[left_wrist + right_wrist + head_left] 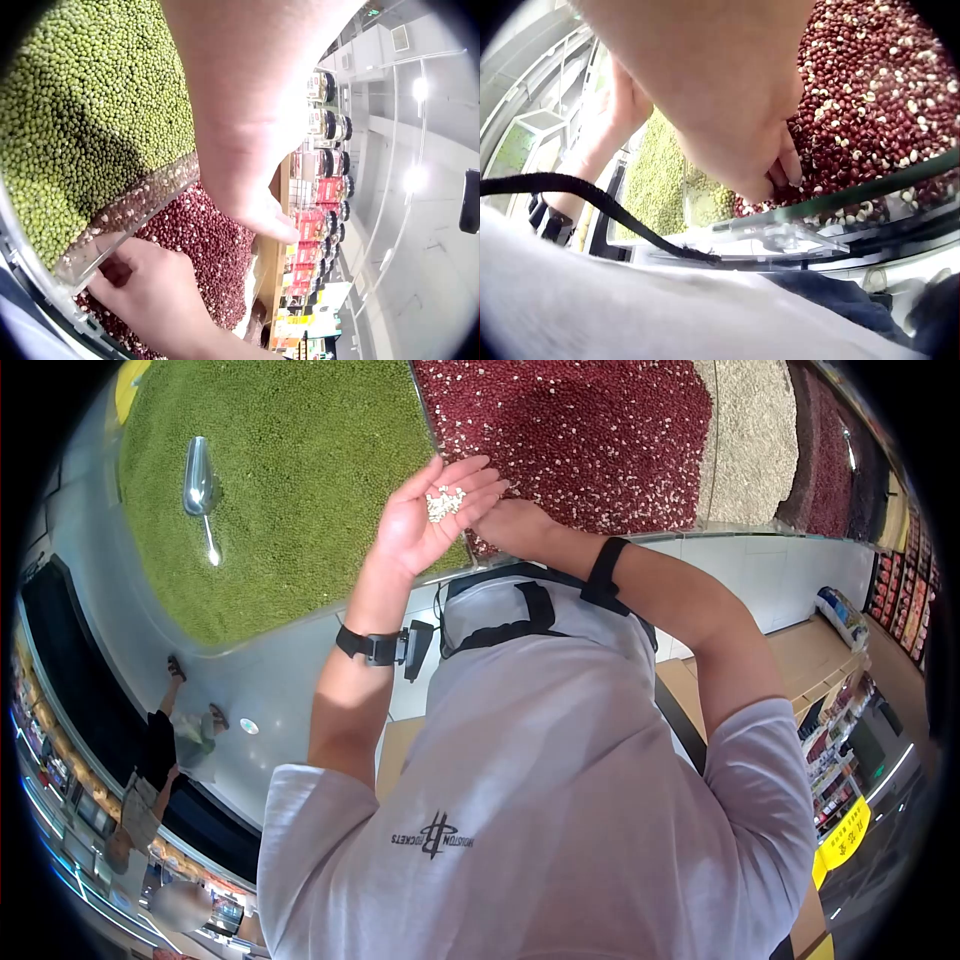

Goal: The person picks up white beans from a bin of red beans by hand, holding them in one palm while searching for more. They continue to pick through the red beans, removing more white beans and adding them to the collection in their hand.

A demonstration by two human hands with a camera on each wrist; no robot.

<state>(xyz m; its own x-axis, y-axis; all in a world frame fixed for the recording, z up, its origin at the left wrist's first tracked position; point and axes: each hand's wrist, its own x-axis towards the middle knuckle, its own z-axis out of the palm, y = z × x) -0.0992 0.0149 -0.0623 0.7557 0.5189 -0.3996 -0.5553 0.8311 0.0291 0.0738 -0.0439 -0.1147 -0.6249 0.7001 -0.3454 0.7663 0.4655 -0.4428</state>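
My left hand (408,532) is held palm up with its fingers extended, and a small heap of white kernels (444,504) lies on the palm. Beside it, my right hand (516,528) reaches down into the near corner of a bin of red beans (590,445) with white kernels scattered among them. In the left wrist view the right hand's fingers are curled next to a clear divider (154,201); what the fingertips hold is hidden, so I cannot tell. Green mung beans (300,480) fill the bin beyond the divider, left of both hands.
A metal scoop (198,472) lies on the mung beans. Right of the red beans are bins of pale grains (755,445) and darker beans (825,470). A clear bin wall (780,229) runs along the front. Another person (150,780) stands off to the left.
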